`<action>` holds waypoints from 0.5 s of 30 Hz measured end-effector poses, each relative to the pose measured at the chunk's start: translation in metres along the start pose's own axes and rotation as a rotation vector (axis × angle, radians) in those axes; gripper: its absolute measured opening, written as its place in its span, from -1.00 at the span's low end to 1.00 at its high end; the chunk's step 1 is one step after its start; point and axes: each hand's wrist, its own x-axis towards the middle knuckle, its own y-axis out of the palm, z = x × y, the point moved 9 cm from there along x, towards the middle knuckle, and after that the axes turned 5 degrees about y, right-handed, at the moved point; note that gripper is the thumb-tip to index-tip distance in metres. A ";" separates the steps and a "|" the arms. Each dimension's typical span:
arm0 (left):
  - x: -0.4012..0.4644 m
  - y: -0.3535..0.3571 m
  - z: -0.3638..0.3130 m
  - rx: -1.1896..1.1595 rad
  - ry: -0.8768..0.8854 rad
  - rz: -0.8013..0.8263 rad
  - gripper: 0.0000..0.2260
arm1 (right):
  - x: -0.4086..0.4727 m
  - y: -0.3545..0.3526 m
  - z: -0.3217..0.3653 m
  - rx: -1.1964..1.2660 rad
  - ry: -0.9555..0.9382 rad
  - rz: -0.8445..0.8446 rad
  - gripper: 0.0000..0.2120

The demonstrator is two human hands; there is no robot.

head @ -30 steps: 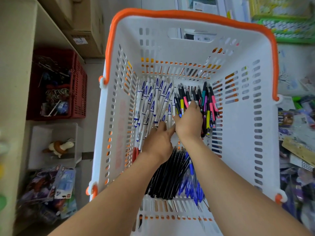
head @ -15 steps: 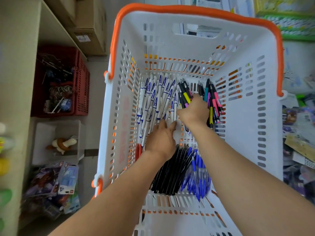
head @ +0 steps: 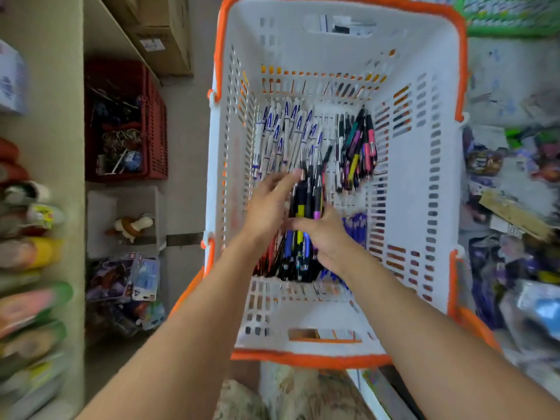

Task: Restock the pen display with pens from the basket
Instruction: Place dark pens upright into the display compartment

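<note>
- Basket [head: 424,207]: white pens [head: 285,131] at 11 o'clock, coloured pens [head: 359,150] at 1 o'clock.
- Right hand [head: 328,237] fingers grip a pen bundle [head: 306,201], long axis 12-to-6 o'clock, above basket centre.
- Left hand [head: 268,204] fingers straight, touching the bundle.

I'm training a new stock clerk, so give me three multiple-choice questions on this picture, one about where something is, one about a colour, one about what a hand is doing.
1. Where do the white pens lie in the basket?
A. far left
B. near right
C. outside it

2. What colour is the basket's rim?
A. green
B. orange
C. black

3. What is the right hand doing?
A. hanging idle
B. gripping a bundle of pens
C. holding the rim

Answers: 1 A, they lie against the far left wall. 2 B, orange edging runs round the top. 3 B, its fingers curl round dark pens, with the left hand alongside.
</note>
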 end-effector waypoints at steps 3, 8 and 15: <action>-0.025 0.003 0.026 0.117 -0.092 0.049 -0.51 | -0.018 0.018 -0.029 -0.148 -0.019 0.056 -0.62; -0.050 0.000 0.057 0.089 -0.117 0.051 -0.67 | -0.037 0.023 -0.063 -0.140 0.023 0.057 -0.52; -0.064 0.003 0.071 0.151 -0.165 0.055 -0.76 | -0.043 0.020 -0.082 -0.439 0.132 0.245 -0.68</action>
